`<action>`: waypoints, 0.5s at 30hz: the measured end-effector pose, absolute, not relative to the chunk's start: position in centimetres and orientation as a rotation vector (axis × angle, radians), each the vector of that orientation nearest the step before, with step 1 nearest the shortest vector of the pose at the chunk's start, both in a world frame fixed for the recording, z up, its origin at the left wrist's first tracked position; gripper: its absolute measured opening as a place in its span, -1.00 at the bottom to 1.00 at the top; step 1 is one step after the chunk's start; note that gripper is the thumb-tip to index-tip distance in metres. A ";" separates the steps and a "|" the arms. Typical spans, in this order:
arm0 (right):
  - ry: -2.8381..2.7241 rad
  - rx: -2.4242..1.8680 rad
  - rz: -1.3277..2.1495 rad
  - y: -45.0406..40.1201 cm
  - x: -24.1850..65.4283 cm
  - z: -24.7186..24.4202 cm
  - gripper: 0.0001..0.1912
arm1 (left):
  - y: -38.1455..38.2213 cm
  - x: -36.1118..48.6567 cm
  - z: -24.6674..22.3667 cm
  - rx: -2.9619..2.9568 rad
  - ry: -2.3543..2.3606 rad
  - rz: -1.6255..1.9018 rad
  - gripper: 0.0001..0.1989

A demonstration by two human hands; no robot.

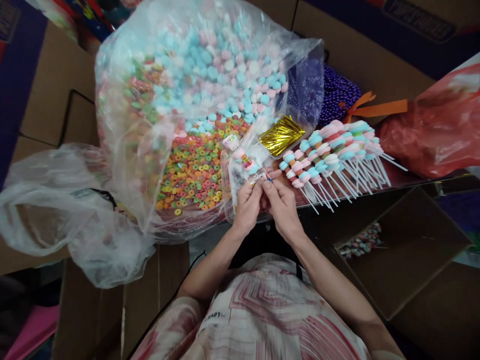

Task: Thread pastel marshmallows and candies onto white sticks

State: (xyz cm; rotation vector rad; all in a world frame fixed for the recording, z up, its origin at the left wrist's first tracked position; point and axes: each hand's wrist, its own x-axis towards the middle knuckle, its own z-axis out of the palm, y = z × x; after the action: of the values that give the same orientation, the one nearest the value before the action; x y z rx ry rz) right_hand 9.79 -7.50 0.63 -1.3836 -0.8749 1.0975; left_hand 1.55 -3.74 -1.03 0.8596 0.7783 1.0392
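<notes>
Both hands meet at the middle of the view. The left hand [247,202] is closed around a candy skewer [242,156] inside a small clear wrapper [234,187], and the right hand [282,202] pinches at the wrapper's neck, seemingly on a twist tie, though that is too small to tell. Just beyond lie gold twist ties [282,134] and a row of finished candy skewers [333,150] on the table [408,175]. A large clear bag [180,100] of loose ring candies and pastel discs sits to the left. A cardboard box [408,250] stands at right.
</notes>
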 end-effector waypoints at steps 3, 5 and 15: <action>-0.576 -1.242 1.230 -6.6 8.9 1.4 -0.44 | -3.3 0.7 -0.4 0.788 0.716 1.054 -0.76; -0.534 -1.185 1.340 -6.3 8.5 1.8 -0.46 | -2.7 0.0 0.2 0.673 0.693 1.068 -0.76; -1.690 -1.831 0.473 1.2 15.7 2.1 -0.74 | -0.6 -1.7 1.0 0.452 0.683 1.182 -0.80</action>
State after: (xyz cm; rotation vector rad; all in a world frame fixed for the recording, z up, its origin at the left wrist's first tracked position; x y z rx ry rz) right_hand 15.66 1.21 2.09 -1.8309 -1.6895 0.4732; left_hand -1.73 -0.65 1.01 0.4519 0.6834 1.1822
